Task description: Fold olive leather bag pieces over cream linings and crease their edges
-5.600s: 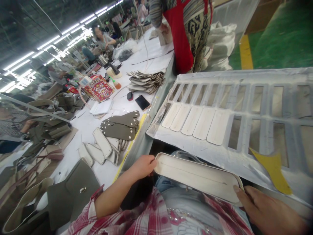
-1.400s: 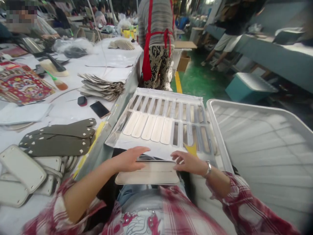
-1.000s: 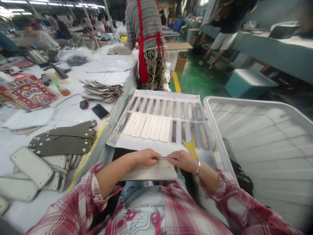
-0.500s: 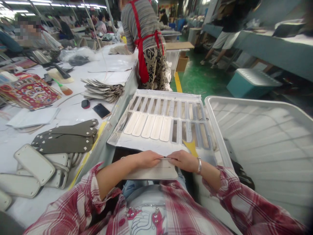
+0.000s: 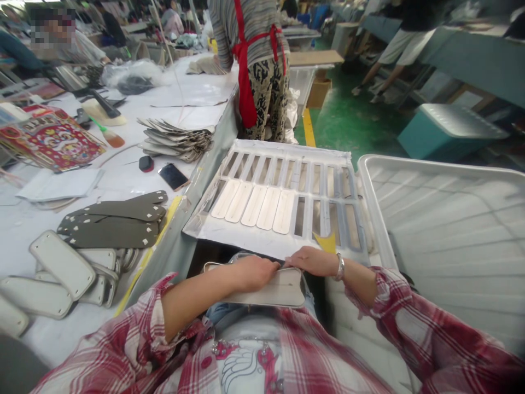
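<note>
A cream, round-cornered bag panel (image 5: 273, 290) lies folded on my lap, its top edge gathered under my hands. My left hand (image 5: 258, 273) grips it from the left, and my right hand (image 5: 311, 261) presses along its upper edge. Just beyond my fingers lies a white slotted board (image 5: 279, 205) holding several pale strips, with a yellow pointed piece (image 5: 326, 243) at its near edge. The panel's inner face is mostly hidden.
On the white worktable (image 5: 123, 180) to my left lie olive strips (image 5: 115, 219), cream panels (image 5: 61, 262), a stacked pile (image 5: 176, 142) and a phone (image 5: 173, 177). A large white tray (image 5: 447, 164) stands at right. A co-worker in a red apron (image 5: 256, 54) stands ahead.
The panel, held open between spread hands earlier, now lies closed on my lap. My hands have come together on its top edge, and the view has shifted slightly.
</note>
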Tool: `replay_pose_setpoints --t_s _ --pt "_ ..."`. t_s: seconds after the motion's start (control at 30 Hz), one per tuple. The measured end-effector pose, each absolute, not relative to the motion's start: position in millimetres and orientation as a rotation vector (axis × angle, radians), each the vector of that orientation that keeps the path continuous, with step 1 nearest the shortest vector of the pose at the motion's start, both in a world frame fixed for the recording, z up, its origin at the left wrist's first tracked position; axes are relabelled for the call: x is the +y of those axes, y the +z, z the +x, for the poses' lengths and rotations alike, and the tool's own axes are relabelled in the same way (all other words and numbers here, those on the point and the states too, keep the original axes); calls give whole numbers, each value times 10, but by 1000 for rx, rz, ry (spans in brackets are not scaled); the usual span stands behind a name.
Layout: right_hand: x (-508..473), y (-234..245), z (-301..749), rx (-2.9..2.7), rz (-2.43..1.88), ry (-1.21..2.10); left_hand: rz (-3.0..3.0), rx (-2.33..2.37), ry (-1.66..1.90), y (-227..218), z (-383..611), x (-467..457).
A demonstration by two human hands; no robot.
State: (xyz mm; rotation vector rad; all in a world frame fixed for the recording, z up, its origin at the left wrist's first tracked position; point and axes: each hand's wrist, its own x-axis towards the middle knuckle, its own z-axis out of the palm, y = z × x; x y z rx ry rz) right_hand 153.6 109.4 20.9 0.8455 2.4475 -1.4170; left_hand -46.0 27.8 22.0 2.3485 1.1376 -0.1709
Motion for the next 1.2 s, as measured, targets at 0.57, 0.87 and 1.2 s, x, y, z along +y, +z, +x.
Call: replay_pose_setpoints --t_s 0.57,0.87,1.2 --pt "1403 155 1267 2299 532 -1397 2272 992 -218 345 -978 402" --pt "1348 15 1109 2099 325 -1791 2251 975 -208 316 -1422 283" --pt "1117 56 510 2179 402 -1692 2344 1009 -58 174 -1523 202"
